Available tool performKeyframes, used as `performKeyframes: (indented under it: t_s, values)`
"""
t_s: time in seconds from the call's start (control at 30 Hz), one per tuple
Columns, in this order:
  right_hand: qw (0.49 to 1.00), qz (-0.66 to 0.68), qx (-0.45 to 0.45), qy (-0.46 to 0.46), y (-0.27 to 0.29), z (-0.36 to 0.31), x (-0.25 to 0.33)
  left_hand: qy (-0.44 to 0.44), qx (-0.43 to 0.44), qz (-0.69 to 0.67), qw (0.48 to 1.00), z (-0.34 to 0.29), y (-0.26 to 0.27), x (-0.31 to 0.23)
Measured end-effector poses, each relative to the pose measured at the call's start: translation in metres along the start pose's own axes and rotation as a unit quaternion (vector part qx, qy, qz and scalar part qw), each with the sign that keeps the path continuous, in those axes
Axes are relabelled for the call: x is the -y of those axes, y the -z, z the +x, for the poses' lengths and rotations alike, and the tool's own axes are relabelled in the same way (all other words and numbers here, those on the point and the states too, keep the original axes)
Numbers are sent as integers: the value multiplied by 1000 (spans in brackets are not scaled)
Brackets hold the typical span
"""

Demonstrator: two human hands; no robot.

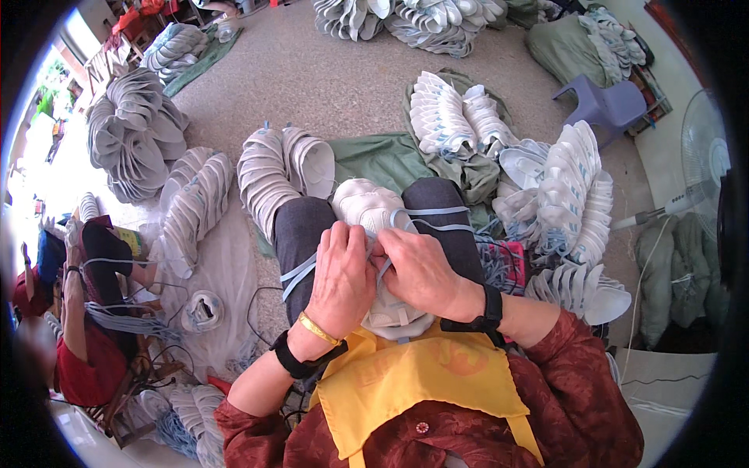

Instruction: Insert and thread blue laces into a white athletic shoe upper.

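Observation:
A white shoe upper [367,201] rests between my knees, its rounded toe pointing away from me and its other end close to my yellow apron [421,382]. My left hand [339,269] bends over the left side of its lace opening, with the fingers pinched on a light blue shoelace [441,211]. From the right, my right hand [419,265] pinches the lace too, its thumb and forefinger nearly meeting the left fingertips. Loose lace lengths lie across both my thighs. The exact grip points are partly hidden by my fingers.
Stacked shoe uppers [269,175] stand just beyond my left knee, and more uppers [573,187] pile up at the right. Blue laces lie near a pink basket [515,265]. A co-worker in red [90,355] sits at the left. A purple stool [605,105] and fan [706,148] stand farther right.

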State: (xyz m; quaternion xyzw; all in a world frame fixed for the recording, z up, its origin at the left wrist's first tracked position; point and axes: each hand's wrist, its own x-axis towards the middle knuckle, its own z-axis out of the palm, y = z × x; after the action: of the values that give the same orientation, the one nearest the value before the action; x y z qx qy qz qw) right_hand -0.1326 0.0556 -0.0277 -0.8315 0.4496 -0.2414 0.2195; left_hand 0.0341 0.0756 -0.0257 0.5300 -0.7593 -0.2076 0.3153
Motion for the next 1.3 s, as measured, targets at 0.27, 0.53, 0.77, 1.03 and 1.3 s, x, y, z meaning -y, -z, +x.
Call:
performKeyframes:
  t_s: [0.27,0.53,0.77,1.03,1.3]
  values:
    - [1000,0,12,-5,1,-2,1,16,-27,-32,999,-2,-3,1]
    - [998,-63,20,3,-5,0,7,4,-57,-24,998,-2,-6,4]
    - [999,-47,4,-1,-5,-9,9,12,-66,-34,997,-7,-6,3]
    - [998,-57,-12,11,-8,-12,5,19,-85,-47,995,-7,-7,2]
    - [998,-61,-17,-5,-9,-13,8,29,-91,-46,994,-7,-5,-2]
